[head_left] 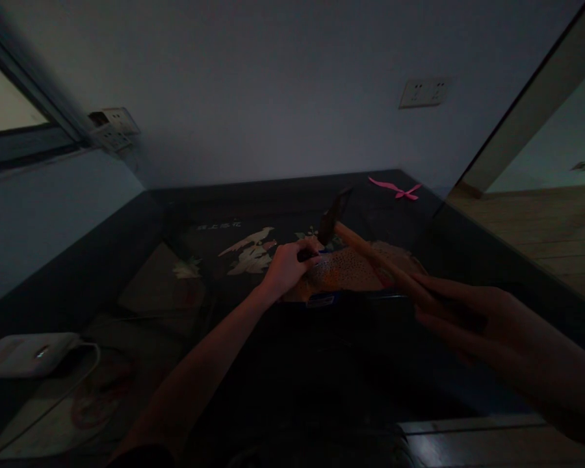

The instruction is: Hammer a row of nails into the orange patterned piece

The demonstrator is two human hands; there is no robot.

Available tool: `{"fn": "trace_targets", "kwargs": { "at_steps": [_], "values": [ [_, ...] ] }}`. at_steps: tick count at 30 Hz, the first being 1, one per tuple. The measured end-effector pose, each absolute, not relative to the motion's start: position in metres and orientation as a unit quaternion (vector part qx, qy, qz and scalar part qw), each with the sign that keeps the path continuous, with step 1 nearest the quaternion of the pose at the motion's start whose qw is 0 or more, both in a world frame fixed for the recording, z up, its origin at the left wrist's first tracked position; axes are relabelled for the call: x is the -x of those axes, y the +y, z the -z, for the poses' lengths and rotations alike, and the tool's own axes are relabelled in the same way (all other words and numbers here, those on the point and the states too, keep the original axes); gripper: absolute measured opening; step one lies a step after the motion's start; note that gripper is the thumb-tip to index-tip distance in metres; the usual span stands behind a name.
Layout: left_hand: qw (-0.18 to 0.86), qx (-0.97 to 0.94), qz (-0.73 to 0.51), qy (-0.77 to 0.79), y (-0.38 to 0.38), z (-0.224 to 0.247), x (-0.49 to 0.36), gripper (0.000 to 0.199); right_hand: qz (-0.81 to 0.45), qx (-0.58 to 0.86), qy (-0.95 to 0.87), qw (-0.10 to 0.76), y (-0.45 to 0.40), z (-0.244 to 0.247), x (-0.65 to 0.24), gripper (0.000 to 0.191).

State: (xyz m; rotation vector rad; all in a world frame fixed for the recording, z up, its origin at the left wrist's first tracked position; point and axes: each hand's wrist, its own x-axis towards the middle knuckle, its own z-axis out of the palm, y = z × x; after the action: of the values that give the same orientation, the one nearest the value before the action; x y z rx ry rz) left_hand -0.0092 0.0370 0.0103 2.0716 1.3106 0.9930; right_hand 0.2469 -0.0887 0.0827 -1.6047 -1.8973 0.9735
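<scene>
In the dim head view, my right hand [468,318] grips the wooden handle of a hammer [380,260]. The dark hammer head is raised over the far edge of a patterned orange-brown piece [348,270] that lies on the dark table [253,201]. My left hand [292,263] rests at the left part of this piece, its thumb and index finger pinched just left of the hammer head. What sits between those fingers is too small and dark to make out. A bit of blue shows at the piece's near edge.
A pink ribbon [397,190] lies at the table's back right. To the left are a white device [29,355] with a cable and printed pictures on the tabletop. Wall sockets [424,92] are above the table; a window frame is at upper left.
</scene>
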Motion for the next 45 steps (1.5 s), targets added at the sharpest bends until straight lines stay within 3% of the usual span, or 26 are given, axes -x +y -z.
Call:
{"fn": "trace_targets", "kwargs": {
  "at_steps": [6, 14, 22, 45],
  "values": [
    [0.267, -0.754, -0.342, 0.494, 0.038, -0.011, 0.010, 0.011, -0.344, 0.570, -0.716, 0.208, -0.083, -0.078, -0.243, 0.050],
    [0.270, -0.751, -0.367, 0.479, 0.036, -0.010, 0.009, 0.005, -0.300, 0.562, -0.734, 0.234, -0.085, -0.088, -0.242, 0.046],
    [0.294, -0.731, -0.389, 0.477, 0.038, -0.008, 0.008, 0.020, -0.277, 0.555, -0.756, 0.208, -0.081, -0.074, -0.249, 0.047],
    [0.292, -0.737, -0.377, 0.479, 0.036, -0.009, 0.009, 0.022, -0.332, 0.572, -0.725, 0.192, -0.082, -0.081, -0.243, 0.049]
  ]
}}
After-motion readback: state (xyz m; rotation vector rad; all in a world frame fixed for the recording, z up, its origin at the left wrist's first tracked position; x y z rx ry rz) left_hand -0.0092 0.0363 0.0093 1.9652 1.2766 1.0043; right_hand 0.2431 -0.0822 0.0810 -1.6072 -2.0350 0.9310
